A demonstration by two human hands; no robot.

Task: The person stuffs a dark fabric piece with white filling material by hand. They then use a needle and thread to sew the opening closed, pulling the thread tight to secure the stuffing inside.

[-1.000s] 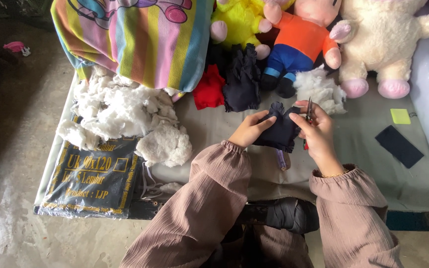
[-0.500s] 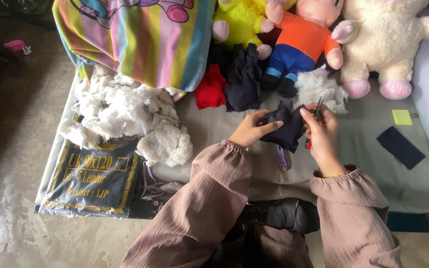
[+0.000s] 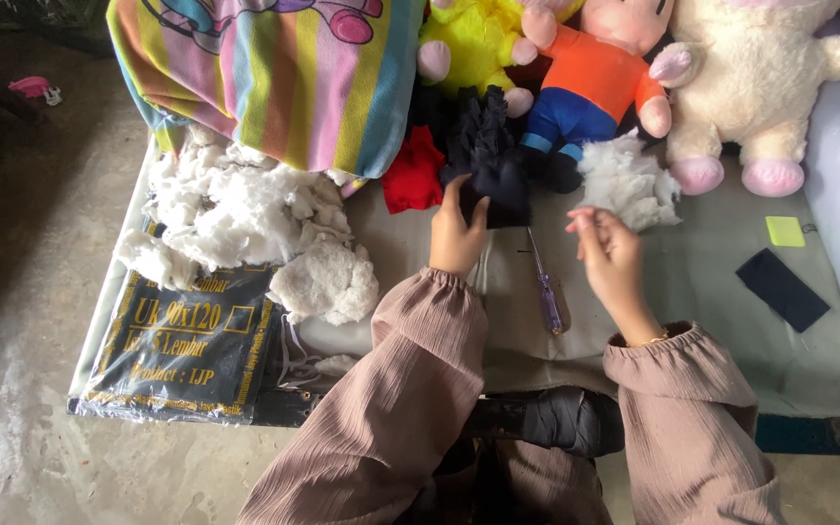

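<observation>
Single view, worn on person's head, facing steeply down over own sleeves onto low work cloth (image 3: 712, 262). Close range: both forearms fill lower frame. Top edge reaches row of plush toys (image 3: 760, 87); left edge catches bare concrete floor (image 3: 21, 292).

White stuffing (image 3: 245, 219), a striped cushion (image 3: 274, 78), and plush toys (image 3: 751, 87) crowd the mat (image 3: 712, 292).

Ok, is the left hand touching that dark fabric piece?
Touching. The head view shows the left hand with its fingers pressed onto the dark fabric piece, no gap between them.
</observation>
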